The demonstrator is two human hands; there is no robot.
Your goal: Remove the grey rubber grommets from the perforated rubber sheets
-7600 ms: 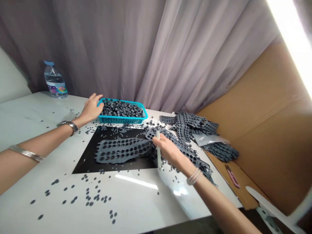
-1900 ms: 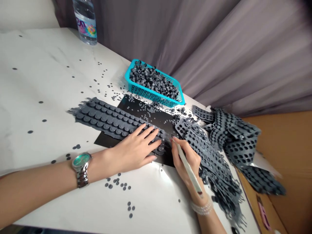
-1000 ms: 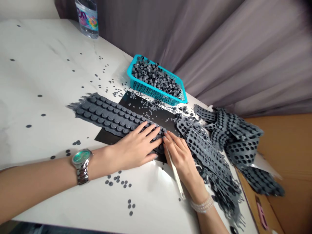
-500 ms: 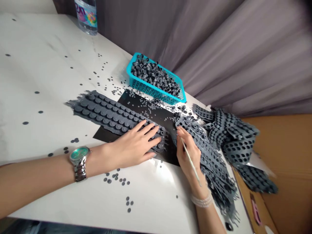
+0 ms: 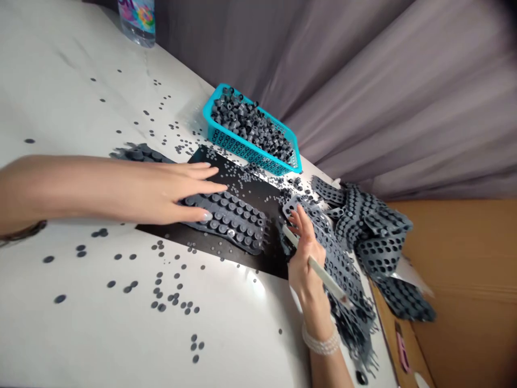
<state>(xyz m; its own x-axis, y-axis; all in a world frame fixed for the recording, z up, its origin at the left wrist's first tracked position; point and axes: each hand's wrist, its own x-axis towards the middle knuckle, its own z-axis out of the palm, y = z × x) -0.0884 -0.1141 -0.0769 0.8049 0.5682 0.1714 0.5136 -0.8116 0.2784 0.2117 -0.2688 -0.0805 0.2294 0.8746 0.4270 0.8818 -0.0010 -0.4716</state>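
My left hand (image 5: 181, 186) is stretched out flat over a grey rubber sheet with rows of round raised cups (image 5: 230, 218), its fingers spread. The hand and forearm hide much of the sheet's left part. Beneath the sheet lies a black mat (image 5: 258, 188). My right hand (image 5: 307, 248) holds a slim white stick-like tool (image 5: 325, 276) across its palm. Its exact kind I cannot make out. Close behind that hand rests a stack of grey sheets with rows of holes (image 5: 343, 269).
Small dark discs (image 5: 173, 297) lie scattered over the white table (image 5: 242, 334). A turquoise basket (image 5: 242, 145) is filled with small grey ring-like parts. More perforated strips (image 5: 375, 231) are heaped at right, near a pink-handled cutter (image 5: 402, 347). A water bottle (image 5: 137, 24) stands at the back.
My left hand has moved left and up along the cupped sheet, uncovering its right end. More discs lie at the front left. My right hand has turned, with the white tool still in it.
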